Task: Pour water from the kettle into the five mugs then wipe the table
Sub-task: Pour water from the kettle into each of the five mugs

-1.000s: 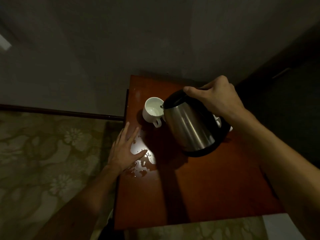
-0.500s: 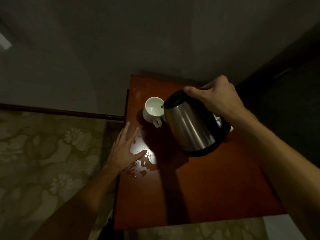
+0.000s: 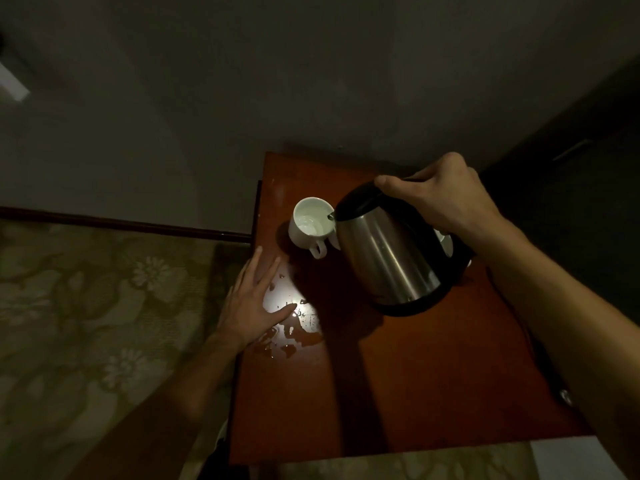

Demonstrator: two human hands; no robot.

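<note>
Gripping the black handle of the steel kettle (image 3: 389, 261), the right hand (image 3: 440, 199) sits at upper right of centre, fingers curled round the handle and thumb laid forward along the black lid. The handle itself is almost wholly covered by the hand. The kettle is held clear of the table and tilted toward the left of the frame, its spout at the rim of a white mug (image 3: 310, 221) that stands upright near the far left part of the table; liquid can be seen inside the mug. A second white handle shows just beside that mug's handle, its body hidden behind the kettle. Further white pieces (image 3: 446, 239) peek out to the right of the kettle under the wrist, too cut off to be counted or identified with certainty.

The left hand (image 3: 251, 301) is laid flat at the left edge of the reddish-brown wooden table (image 3: 415, 382), fingers straight and spread, nothing held. Beside its thumb a puddle of spilled water (image 3: 291, 327) is lit by a bright glare, with small drops scattered round it. A deep shadow falls from the kettle toward the bottom of the frame.

At lower right, a dark cord with a small metal part (image 3: 565, 396) is partly hidden by the right forearm. A floral-patterned covering (image 3: 104, 306) fills the left of the frame; the background is dim and hard to make out.
</note>
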